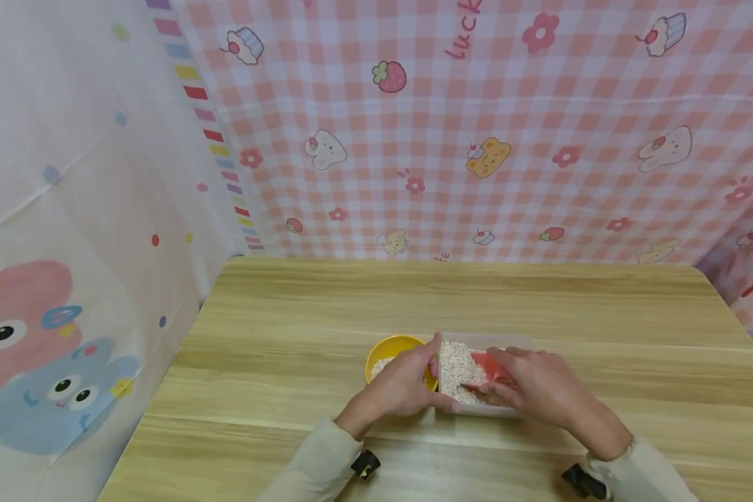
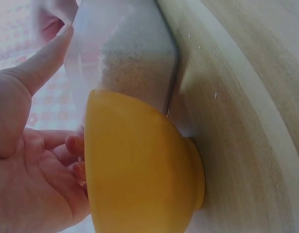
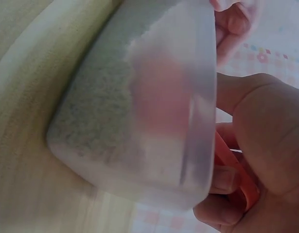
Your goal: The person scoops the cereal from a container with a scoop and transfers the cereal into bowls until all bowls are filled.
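A clear plastic container (image 1: 486,411) of oat flakes (image 1: 457,359) stands on the table. Beside its left end sits a yellow bowl (image 2: 134,165) with some flakes inside. My left hand (image 1: 408,383) reaches over the bowl and holds the container's left end, thumb at the near corner and a finger toward the far one. In the left wrist view some fingers are curled behind the bowl's rim. My right hand (image 1: 539,383) grips a red scoop (image 1: 488,364) by its handle, inside the container. Through the cloudy wall in the right wrist view, the scoop's head shows only as a red blur.
Both the container and bowl rest on a wood-grain table (image 1: 276,362). A few loose flakes (image 2: 216,95) lie beside the container. Behind the table hangs a pink checked cloth (image 1: 439,139), and a white patterned cloth (image 1: 88,195) hangs at the left.
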Available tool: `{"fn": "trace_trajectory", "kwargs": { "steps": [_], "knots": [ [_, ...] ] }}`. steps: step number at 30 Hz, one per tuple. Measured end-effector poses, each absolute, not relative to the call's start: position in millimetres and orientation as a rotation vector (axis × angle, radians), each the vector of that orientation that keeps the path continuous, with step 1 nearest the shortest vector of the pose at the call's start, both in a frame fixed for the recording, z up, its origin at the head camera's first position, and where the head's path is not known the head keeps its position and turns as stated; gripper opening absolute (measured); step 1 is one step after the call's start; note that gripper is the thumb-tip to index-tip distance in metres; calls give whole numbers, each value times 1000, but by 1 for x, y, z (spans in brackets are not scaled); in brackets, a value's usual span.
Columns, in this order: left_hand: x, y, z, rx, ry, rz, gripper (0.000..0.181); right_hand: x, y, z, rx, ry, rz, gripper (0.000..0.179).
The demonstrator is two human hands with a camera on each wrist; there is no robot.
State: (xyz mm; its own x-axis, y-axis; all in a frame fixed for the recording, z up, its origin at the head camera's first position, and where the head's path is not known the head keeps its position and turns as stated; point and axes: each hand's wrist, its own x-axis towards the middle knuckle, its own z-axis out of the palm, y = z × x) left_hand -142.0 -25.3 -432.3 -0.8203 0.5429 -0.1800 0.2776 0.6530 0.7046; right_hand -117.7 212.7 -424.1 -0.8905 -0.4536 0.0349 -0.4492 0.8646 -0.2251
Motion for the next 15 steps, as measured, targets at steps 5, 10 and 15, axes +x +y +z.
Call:
{"fn": "trace_trajectory", "kwargs": {
  "steps": [5,10,15],
  "knots": [
    [-142,-25,-432,635,2500,967,113,-117,213,-426,-736,3026,-382,48],
    [-142,-25,-432,629,2500,969,112,-117,214,-426,-739,3033,-387,48],
    [-142,-26,-433,623,2495,973,112,-116,213,-426,-725,3025,-383,49]
  ]
}}
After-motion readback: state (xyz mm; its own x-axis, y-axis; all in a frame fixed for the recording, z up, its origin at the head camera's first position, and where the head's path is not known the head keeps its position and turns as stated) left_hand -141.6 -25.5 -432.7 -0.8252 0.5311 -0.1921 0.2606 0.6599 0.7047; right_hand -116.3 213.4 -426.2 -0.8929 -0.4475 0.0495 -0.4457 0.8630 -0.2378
